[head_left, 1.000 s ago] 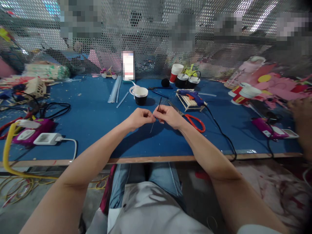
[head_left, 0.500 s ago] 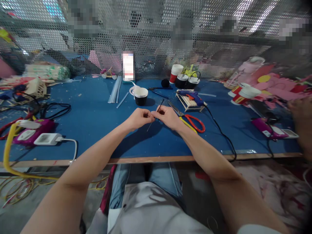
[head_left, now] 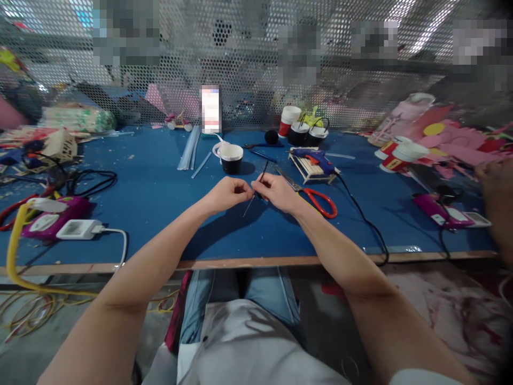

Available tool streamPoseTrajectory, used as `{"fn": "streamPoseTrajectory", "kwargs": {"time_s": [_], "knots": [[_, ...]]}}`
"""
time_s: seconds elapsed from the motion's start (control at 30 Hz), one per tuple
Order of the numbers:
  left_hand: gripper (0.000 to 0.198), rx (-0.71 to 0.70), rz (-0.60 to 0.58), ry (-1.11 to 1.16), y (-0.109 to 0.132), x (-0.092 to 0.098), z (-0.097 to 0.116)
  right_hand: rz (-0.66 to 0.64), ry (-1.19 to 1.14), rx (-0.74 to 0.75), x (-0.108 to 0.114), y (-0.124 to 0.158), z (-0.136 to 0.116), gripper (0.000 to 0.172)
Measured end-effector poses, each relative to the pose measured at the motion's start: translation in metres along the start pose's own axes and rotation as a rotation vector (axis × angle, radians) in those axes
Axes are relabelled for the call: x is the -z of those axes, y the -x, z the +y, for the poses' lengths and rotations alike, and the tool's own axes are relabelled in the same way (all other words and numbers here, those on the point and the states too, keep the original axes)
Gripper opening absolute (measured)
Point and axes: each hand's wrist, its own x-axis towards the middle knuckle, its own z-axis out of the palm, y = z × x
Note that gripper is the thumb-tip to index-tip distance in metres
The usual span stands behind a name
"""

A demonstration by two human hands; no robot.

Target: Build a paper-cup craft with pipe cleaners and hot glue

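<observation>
Thin dark stick: we have this thin dark stick (head_left: pixel 265 170) slanted between our hands, nearer us than the black-and-white cup (head_left: pixel 231 163) and to its right
Right hand: our right hand (head_left: pixel 279 191) pinches the stick
Left hand: our left hand (head_left: pixel 227 194) has its fingertips pressed together beside the stick; whether they grip anything, we cannot tell
Progress: we judge the handwork under way; the stick is clear of the cup, and any join at our fingertips is too small to tell, so we cannot say how much is left
Scissors: right of the cup and nearer us lie the scissors (head_left: pixel 295 186), not in our hands
Glue gun: right of the cup, the blue glue gun (head_left: pixel 320 159) rests on a wooden stand (head_left: pixel 308 172)
Table: around the cup we see a blue table (head_left: pixel 160 198) dotted with scraps
Room: beyond the cup rises a perforated metal screen (head_left: pixel 248 64)
</observation>
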Motion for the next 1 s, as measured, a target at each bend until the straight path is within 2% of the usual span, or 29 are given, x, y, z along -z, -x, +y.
{"fn": "streamPoseTrajectory", "kwargs": {"time_s": [0.2, 0.47, 0.53, 0.63, 0.7, 1.0], "knots": [[0.02, -0.025, 0.061, -0.108, 0.0001, -0.0036, -0.0028, 0.048, 0.101, 0.032, -0.0012, -0.0009, 0.0001, 0.038], [0.022, 0.041, 0.093, -0.032, -0.0004, -0.0093, 0.0014, 0.103, 0.16, 0.034, -0.0046, -0.0018, -0.002, 0.036], [0.024, 0.052, 0.085, -0.002, -0.0001, -0.0091, 0.0021, 0.049, 0.062, 0.025, -0.0035, -0.0011, -0.0018, 0.034], [0.025, 0.067, 0.063, 0.057, 0.0001, -0.0074, 0.0016, -0.107, -0.165, 0.019, -0.0007, 0.0006, -0.0012, 0.03], [0.025, 0.066, 0.051, 0.071, -0.0003, -0.0063, 0.0008, -0.155, -0.213, 0.018, 0.0007, 0.0016, -0.0013, 0.028], [0.025, -0.016, 0.15, -0.208, -0.0029, -0.0088, -0.0049, 0.034, 0.061, 0.004, -0.0036, -0.0008, -0.0015, 0.035]]}}
